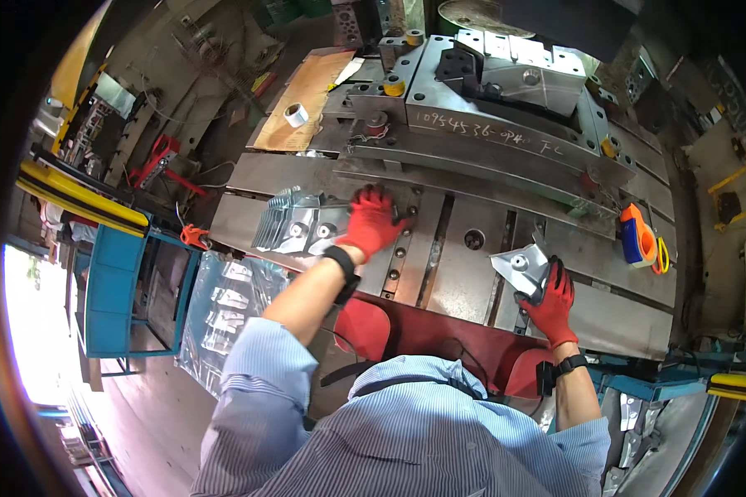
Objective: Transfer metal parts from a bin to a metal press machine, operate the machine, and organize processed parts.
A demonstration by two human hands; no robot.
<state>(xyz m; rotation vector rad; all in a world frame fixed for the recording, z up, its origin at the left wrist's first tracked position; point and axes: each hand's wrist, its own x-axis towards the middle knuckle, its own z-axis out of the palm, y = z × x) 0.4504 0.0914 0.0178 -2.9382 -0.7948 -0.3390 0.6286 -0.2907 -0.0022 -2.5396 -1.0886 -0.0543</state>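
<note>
My right hand (pixel 554 306), in a red glove, grips a stamped sheet-metal bracket (pixel 520 263) by its near right edge. That shiny bracket has a round hole in its face and bent-up corners, and it sits over the slotted steel press bed (pixel 613 319). My left hand (pixel 375 220), gloved in red too, is palm down over the bed with its thumb spread away from the fingers. Just left of it is a row of similar metal brackets (pixel 297 228), several standing close together like leaves. The left hand is at the row's right end; whether it touches the last bracket is hard to tell.
A heavy steel die (pixel 506 124) stands behind the hands. Cardboard (pixel 307 95) with a white tape roll (pixel 296 115) lies back left. An orange and blue tape roll (pixel 636 236) is at the right. A clear plastic sheet with metal parts (pixel 224 311) lies left, beside a blue frame (pixel 116 290).
</note>
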